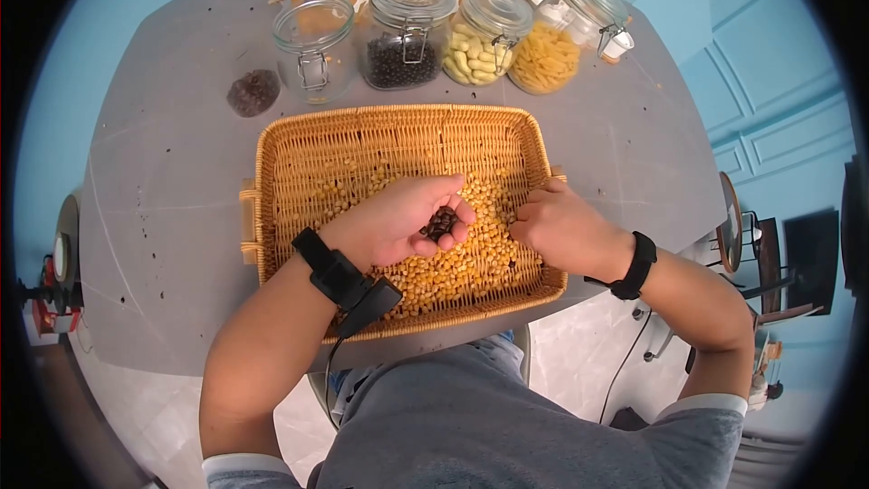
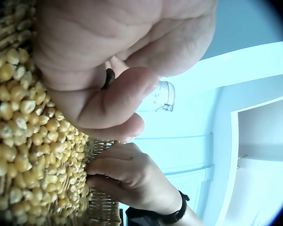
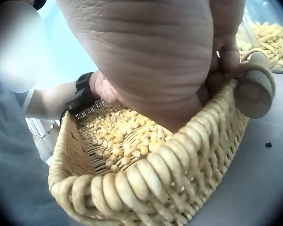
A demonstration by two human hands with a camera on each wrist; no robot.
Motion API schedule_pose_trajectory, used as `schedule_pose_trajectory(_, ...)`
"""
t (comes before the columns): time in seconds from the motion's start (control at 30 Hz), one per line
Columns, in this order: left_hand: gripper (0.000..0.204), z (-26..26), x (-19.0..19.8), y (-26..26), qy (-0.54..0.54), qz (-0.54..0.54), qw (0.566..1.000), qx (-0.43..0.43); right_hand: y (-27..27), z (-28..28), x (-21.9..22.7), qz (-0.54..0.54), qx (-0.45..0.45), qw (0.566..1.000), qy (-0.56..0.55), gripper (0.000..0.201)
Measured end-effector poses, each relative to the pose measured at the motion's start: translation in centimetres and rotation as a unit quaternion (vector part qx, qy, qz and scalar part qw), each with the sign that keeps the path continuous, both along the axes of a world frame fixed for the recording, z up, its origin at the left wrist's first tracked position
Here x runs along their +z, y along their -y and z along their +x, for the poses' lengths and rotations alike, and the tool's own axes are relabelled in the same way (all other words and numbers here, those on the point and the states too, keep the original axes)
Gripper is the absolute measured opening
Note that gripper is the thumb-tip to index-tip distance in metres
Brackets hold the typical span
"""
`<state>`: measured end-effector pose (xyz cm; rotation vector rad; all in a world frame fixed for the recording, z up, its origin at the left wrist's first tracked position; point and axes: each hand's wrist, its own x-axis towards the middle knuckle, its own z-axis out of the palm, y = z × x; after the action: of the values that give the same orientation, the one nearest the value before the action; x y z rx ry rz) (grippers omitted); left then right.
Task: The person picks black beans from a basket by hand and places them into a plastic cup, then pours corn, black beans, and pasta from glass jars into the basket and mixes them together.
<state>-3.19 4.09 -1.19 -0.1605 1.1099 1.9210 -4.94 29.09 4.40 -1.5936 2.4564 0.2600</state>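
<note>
Dark brown beans point(image 1: 440, 224) lie in the cupped left hand point(image 1: 407, 220), its fingers curled round them, palm up over the wicker basket point(image 1: 353, 133). Yellow corn kernels point(image 1: 434, 281) cover much of the basket floor. In the left wrist view one dark bean point(image 2: 109, 78) shows between the fingers of the left hand point(image 2: 108, 70). At the basket's right side the right hand point(image 1: 570, 228) reaches down with bent fingers among the kernels; its fingertips are hidden. The right hand point(image 3: 155, 56) covers its own work in the right wrist view.
Behind the basket stand an empty glass jar point(image 1: 312, 54), a jar of dark beans point(image 1: 398, 62), a jar of pale yellow pieces point(image 1: 475, 54) and a jar of pasta point(image 1: 546, 59). A dark clump point(image 1: 253, 93) lies left of them. Bottles and a lettered wooden sign are further back.
</note>
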Motion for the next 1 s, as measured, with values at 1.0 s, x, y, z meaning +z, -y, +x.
schedule_pose_trajectory(1.0, 0.046, 0.1, 0.5, -0.3, 0.000, -0.033, 0.999, -0.008, 0.0, -0.2, 0.3, 0.010, 0.011, 0.999, 0.035, 0.006)
